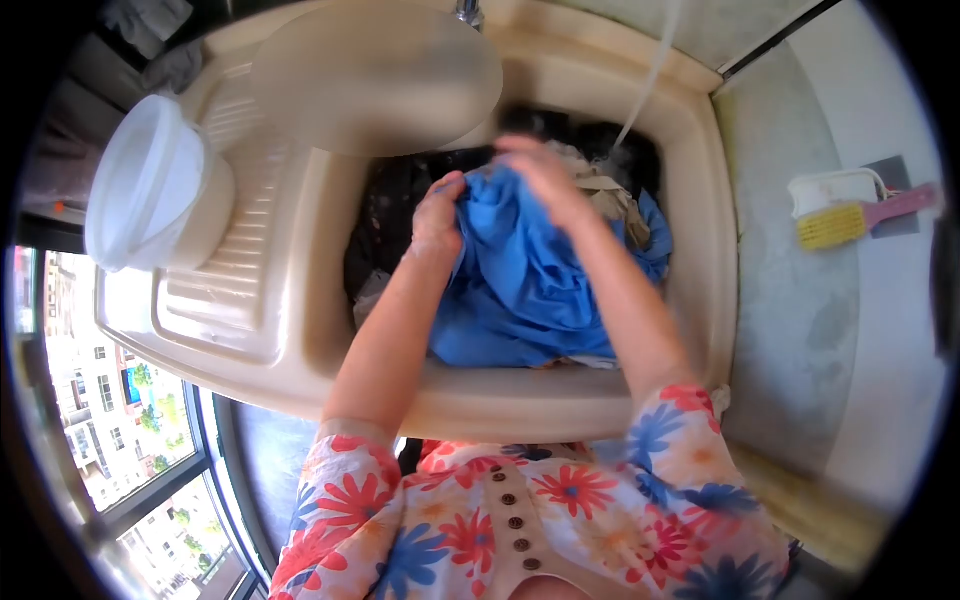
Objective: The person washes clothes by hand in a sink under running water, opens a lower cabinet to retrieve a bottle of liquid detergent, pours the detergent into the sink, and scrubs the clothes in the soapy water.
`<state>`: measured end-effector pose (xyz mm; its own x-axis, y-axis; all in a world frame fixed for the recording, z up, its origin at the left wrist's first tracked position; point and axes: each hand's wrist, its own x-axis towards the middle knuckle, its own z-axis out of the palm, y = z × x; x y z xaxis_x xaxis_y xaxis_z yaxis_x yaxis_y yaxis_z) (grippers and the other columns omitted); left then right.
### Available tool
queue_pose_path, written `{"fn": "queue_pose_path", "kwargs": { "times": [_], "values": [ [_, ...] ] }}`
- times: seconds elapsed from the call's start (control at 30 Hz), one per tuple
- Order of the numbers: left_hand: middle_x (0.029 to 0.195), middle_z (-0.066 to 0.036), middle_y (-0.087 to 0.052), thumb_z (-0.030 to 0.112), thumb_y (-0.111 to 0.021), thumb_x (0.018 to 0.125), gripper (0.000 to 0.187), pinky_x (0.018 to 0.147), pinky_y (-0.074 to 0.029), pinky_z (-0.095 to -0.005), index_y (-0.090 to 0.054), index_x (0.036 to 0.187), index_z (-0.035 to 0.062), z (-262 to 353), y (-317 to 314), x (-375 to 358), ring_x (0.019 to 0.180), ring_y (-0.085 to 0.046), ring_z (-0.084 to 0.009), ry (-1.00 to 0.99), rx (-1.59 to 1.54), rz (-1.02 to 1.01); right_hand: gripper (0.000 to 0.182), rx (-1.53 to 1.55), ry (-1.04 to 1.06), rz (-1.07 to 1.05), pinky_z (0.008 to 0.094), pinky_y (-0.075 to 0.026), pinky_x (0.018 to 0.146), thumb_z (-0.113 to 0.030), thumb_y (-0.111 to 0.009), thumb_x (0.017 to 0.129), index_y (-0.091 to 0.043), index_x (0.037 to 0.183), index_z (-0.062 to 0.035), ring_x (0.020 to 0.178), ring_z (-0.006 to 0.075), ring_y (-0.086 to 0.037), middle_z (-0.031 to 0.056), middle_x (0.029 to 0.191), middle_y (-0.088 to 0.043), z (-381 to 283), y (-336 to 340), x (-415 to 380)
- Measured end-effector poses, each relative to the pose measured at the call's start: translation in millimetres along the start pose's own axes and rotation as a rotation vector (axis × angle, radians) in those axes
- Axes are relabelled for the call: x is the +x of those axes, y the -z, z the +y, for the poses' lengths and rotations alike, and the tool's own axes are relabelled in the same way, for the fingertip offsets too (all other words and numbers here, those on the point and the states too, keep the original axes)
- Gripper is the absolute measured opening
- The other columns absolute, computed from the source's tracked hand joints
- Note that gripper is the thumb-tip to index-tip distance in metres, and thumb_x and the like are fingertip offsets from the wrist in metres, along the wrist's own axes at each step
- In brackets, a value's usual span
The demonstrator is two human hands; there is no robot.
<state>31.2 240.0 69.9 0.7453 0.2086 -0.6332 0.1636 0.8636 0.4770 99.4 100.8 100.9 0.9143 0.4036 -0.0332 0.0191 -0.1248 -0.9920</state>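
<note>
A blue garment (515, 265) lies bunched on top of the laundry in the beige sink basin. My left hand (440, 212) is closed on its upper left part, with a fold of the cloth raised at the fingertips. Over the upper right of the garment is my right hand (545, 180), blurred by motion, its fingers stretched out toward the left hand. Dark clothes (385, 215) lie along the left and back of the basin. A khaki piece of cloth (622, 212) shows to the right of the right hand.
The sink (335, 290) has a ribbed drainboard (225, 285) at left, bearing a white bucket (160, 190). A pale hose (655, 70) reaches into the basin's back right. A yellow-bristled brush (850, 222) is at right. A blurred oval patch covers the back left.
</note>
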Motion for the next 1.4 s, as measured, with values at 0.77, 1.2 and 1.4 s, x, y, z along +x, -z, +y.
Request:
{"fn": "queue_pose_path", "kwargs": {
  "times": [0.77, 1.2, 1.4],
  "values": [
    [0.103, -0.015, -0.058, 0.031, -0.067, 0.074, 0.049, 0.081, -0.043, -0.0348, -0.053, 0.110, 0.0004, 61.4, -43.3, -38.7, 0.094, -0.055, -0.0277, -0.761, 1.089, -0.201, 0.036, -0.877, 0.304, 0.632, 0.0411, -0.047, 0.067, -0.040, -0.057, 0.080, -0.059, 0.088, -0.0048, 0.074, 0.0350, -0.059, 0.0185, 0.079, -0.062, -6.8, 141.3, 19.6],
    [0.073, -0.008, -0.062, 0.009, -0.060, 0.061, 0.014, 0.078, -0.037, -0.0355, -0.063, 0.073, 0.0123, 0.4, 31.2, -105.2, 0.075, -0.059, -0.0244, -0.660, 2.356, -0.917, 0.019, -0.857, -0.323, -0.156, 0.0286, -0.047, 0.058, -0.012, -0.060, 0.074, -0.060, 0.092, -0.0042, 0.070, 0.0160, -0.059, 0.0058, 0.083, -0.061, -14.9, 145.8, -144.6],
    [0.076, -0.009, -0.062, 0.004, -0.054, 0.062, 0.015, 0.077, -0.036, -0.0380, -0.064, 0.069, 0.0124, 66.8, 32.6, -124.8, 0.072, -0.059, -0.0250, -0.532, 2.481, -0.801, 0.023, -0.373, -0.173, 0.409, 0.0258, -0.048, 0.062, -0.012, -0.058, 0.079, -0.057, 0.098, -0.0003, 0.073, 0.0143, -0.058, 0.0083, 0.087, -0.061, -19.6, 191.7, -111.1]
  ]
}}
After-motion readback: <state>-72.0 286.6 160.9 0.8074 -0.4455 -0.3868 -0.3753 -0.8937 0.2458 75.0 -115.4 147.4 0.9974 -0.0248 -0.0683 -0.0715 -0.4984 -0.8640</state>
